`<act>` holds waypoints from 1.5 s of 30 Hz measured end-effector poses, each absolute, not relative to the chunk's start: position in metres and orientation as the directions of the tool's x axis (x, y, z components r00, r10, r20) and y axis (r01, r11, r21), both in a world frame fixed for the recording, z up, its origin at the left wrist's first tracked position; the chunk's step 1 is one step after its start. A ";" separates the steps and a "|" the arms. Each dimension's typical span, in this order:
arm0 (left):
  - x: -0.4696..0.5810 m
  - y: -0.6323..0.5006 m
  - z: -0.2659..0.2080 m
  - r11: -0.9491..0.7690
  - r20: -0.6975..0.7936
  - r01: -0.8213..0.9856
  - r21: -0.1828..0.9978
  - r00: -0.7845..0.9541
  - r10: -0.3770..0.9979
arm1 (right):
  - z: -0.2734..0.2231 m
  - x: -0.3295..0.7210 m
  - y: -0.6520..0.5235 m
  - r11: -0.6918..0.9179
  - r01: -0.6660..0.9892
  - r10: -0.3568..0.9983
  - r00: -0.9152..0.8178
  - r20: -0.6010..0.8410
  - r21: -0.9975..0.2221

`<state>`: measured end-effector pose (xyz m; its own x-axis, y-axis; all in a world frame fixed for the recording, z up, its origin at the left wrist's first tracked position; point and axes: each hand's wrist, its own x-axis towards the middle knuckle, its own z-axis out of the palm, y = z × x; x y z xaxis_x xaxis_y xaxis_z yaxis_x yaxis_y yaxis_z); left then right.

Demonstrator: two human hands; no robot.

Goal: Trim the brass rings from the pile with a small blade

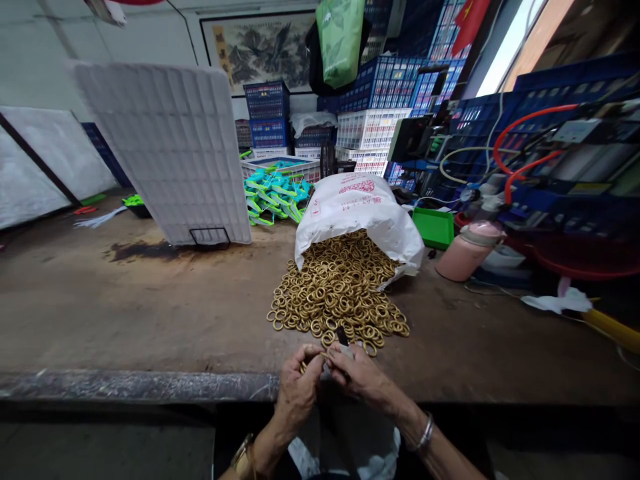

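At the table's front edge my left hand (300, 377) is closed with a gold ring (303, 367) in its fingers. Right beside it, my right hand (360, 379) grips a small knife-like tool (344, 341) with a dark end and a pale part, pointing up and away from me. The fingertips of both hands meet around a ring's edge, partly hidden by the thumbs. Just beyond them spreads a heap of gold rings (335, 293), spilling from the mouth of a white woven sack (357, 203) that lies on its side.
A white padded panel (170, 147) stands upright at left on a black wire stand (210, 236). Green and blue plastic pieces (275, 190) pile up behind the rings. To the right are a pink bottle (470, 250), a green tray (433, 228) and red hoses (507, 153).
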<state>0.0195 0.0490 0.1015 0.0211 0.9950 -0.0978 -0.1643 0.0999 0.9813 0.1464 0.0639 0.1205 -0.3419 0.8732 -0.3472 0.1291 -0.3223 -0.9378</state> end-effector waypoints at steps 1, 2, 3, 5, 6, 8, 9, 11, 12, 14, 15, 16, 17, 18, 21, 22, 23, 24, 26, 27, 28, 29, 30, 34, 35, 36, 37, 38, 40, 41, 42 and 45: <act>0.019 0.048 0.100 0.062 -0.063 -0.125 0.990 0.000 0.998 | 0.118 0.145 0.064 -0.304 0.152 0.888 -0.312 -0.338 -0.940; 0.018 0.047 0.099 0.023 -0.024 -0.082 0.996 -0.011 1.000 | 0.114 0.145 0.064 -0.276 0.178 0.905 -0.282 -0.318 -0.945; 0.017 0.046 0.098 -0.017 0.016 -0.041 0.999 -0.010 1.000 | 0.111 0.144 0.065 -0.244 0.205 0.920 -0.260 -0.293 -0.948; 0.016 0.044 0.097 -0.075 0.075 0.013 0.997 0.013 0.997 | 0.104 0.144 0.066 -0.184 0.245 0.941 -0.237 -0.243 -0.952; 0.016 0.044 0.097 -0.078 0.077 0.017 0.997 0.030 0.997 | 0.101 0.145 0.066 -0.157 0.256 0.948 -0.230 -0.218 -0.954; 0.016 0.043 0.097 -0.013 0.014 -0.024 1.000 0.062 0.998 | 0.098 0.145 0.067 -0.118 0.272 0.957 -0.226 -0.182 -0.955; 0.016 0.043 0.097 0.053 -0.048 -0.059 0.997 0.081 0.996 | 0.097 0.145 0.067 -0.100 0.283 0.959 -0.227 -0.167 -0.954; 0.015 0.042 0.098 0.206 -0.191 -0.127 0.970 0.122 0.974 | 0.096 0.145 0.067 -0.061 0.322 0.964 -0.226 -0.139 -0.945; 0.015 0.042 0.099 0.271 -0.250 -0.150 0.951 0.140 0.958 | 0.096 0.145 0.066 -0.038 0.351 0.967 -0.223 -0.123 -0.936; 0.013 0.041 0.100 0.346 -0.318 -0.174 0.922 0.170 0.933 | 0.097 0.145 0.066 0.007 0.419 0.976 -0.201 -0.085 -0.908; 0.012 0.040 0.101 0.357 -0.325 -0.179 0.917 0.185 0.927 | 0.097 0.144 0.065 0.026 0.451 0.979 -0.191 -0.068 -0.892; 0.012 0.039 0.101 0.356 -0.320 -0.179 0.917 0.201 0.926 | 0.098 0.143 0.064 0.042 0.477 0.981 -0.186 -0.054 -0.878; 0.011 0.038 0.102 0.353 -0.314 -0.178 0.919 0.214 0.925 | 0.100 0.143 0.064 0.056 0.493 0.981 -0.188 -0.043 -0.868; 0.011 0.037 0.102 0.350 -0.309 -0.176 0.920 0.225 0.924 | 0.101 0.142 0.064 0.067 0.500 0.980 -0.194 -0.037 -0.863; 0.012 0.034 0.103 0.364 -0.318 -0.192 0.911 0.234 0.919 | 0.104 0.141 0.064 0.051 0.472 0.972 -0.226 -0.066 -0.880; 0.013 0.034 0.103 0.370 -0.323 -0.206 0.906 0.231 0.918 | 0.104 0.141 0.064 0.027 0.463 0.970 -0.226 -0.089 -0.886; 0.013 0.033 0.103 0.374 -0.326 -0.220 0.901 0.226 0.918 | 0.104 0.141 0.065 0.005 0.465 0.972 -0.211 -0.105 -0.885; 0.014 0.033 0.103 0.378 -0.331 -0.232 0.896 0.219 0.918 | 0.104 0.142 0.065 -0.004 0.480 0.977 -0.184 -0.105 -0.877; 0.015 0.032 0.102 0.385 -0.342 -0.243 0.890 0.203 0.917 | 0.102 0.144 0.064 0.030 0.548 0.989 -0.139 -0.055 -0.836; 0.015 0.032 0.101 0.387 -0.345 -0.246 0.889 0.197 0.918 | 0.101 0.145 0.063 0.066 0.594 0.990 -0.140 -0.023 -0.802; 0.015 0.033 0.101 0.386 -0.345 -0.249 0.888 0.192 0.919 | 0.100 0.146 0.061 0.106 0.639 0.986 -0.167 -0.003 -0.762; 0.014 0.033 0.100 0.379 -0.340 -0.252 0.890 0.188 0.922 | 0.098 0.147 0.059 0.146 0.680 0.978 -0.210 0.000 -0.719; 0.014 0.033 0.100 0.368 -0.329 -0.253 0.894 0.186 0.926 | 0.097 0.148 0.056 0.181 0.716 0.967 -0.255 -0.010 -0.674; 0.011 0.035 0.097 0.298 -0.259 -0.240 0.924 0.180 0.949 | 0.094 0.149 0.049 0.279 0.804 0.937 -0.347 -0.032 -0.525; 0.011 0.035 0.097 0.286 -0.249 -0.234 0.929 0.177 0.952 | 0.094 0.149 0.049 0.294 0.814 0.934 -0.356 -0.029 -0.501; 0.011 0.035 0.096 0.280 -0.243 -0.228 0.933 0.175 0.954 | 0.095 0.148 0.048 0.306 0.822 0.932 -0.362 -0.026 -0.479; 0.010 0.035 0.095 0.278 -0.242 -0.222 0.935 0.173 0.955 | 0.095 0.148 0.048 0.315 0.832 0.931 -0.365 -0.024 -0.457; 0.010 0.036 0.094 0.275 -0.241 -0.218 0.937 0.170 0.956 | 0.095 0.147 0.048 0.322 0.841 0.930 -0.367 -0.021 -0.436; 0.010 0.036 0.092 0.259 -0.229 -0.212 0.942 0.159 0.960 | 0.095 0.145 0.048 0.328 0.857 0.932 -0.363 -0.013 -0.397; 0.010 0.036 0.092 0.252 -0.224 -0.211 0.944 0.151 0.963 | 0.095 0.145 0.048 0.328 0.864 0.934 -0.358 -0.007 -0.382; 0.010 0.036 0.092 0.252 -0.225 -0.210 0.945 0.144 0.964 | 0.094 0.144 0.048 0.330 0.868 0.934 -0.357 -0.003 -0.370; 0.009 0.032 0.102 0.283 -0.255 -0.195 0.939 0.159 0.954 | 0.093 0.148 0.051 0.310 0.891 0.941 -0.338 -0.028 -0.333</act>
